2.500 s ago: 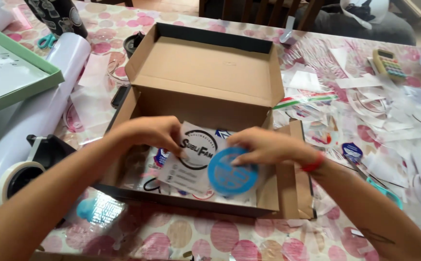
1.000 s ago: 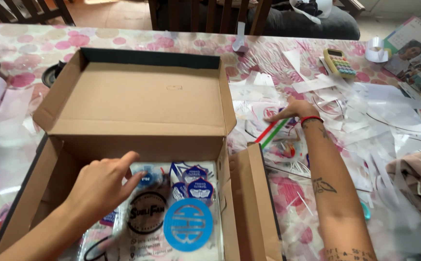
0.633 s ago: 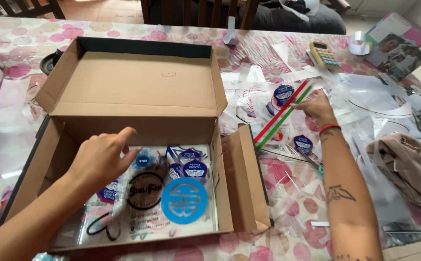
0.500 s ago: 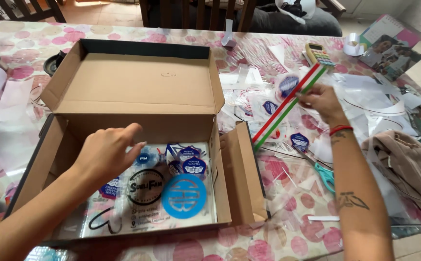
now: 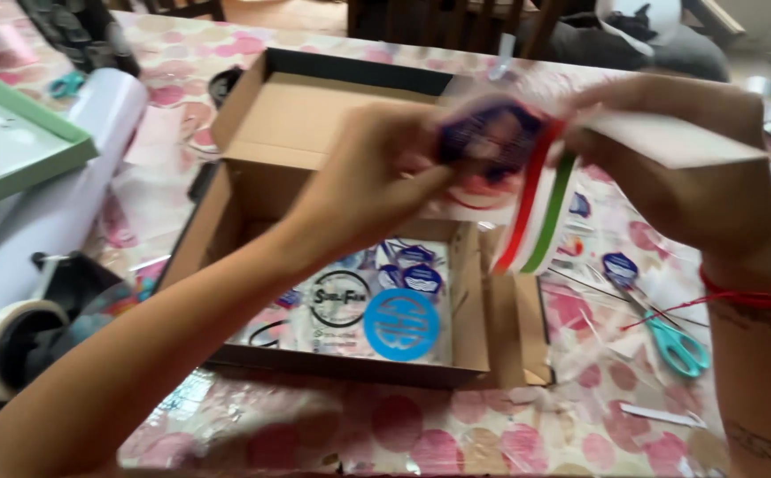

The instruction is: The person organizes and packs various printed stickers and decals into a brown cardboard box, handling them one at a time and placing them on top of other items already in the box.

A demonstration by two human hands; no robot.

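Note:
Both hands are raised close to the camera over an open cardboard box (image 5: 252, 150). My left hand (image 5: 376, 177) pinches a clear sleeve holding a dark blue round sticker (image 5: 490, 133). My right hand (image 5: 678, 168) grips the same sleeve's other side, along with a card edged in red, white and green stripes (image 5: 540, 208). Inside the box lie a light blue round sticker (image 5: 401, 324), a black-and-white round sticker (image 5: 339, 299) and small blue stickers (image 5: 412, 270).
Teal-handled scissors (image 5: 673, 341) lie right of the box among paper scraps. A tape dispenser (image 5: 9, 350), a white roll (image 5: 58, 186) and a green-framed board (image 5: 13, 150) sit at left. Chairs stand behind the pink-spotted tablecloth (image 5: 403, 434).
My right hand brought the striped card and sticker sleeve from the table's right side up over the box. My left hand left the box's contents and took hold of the sleeve.

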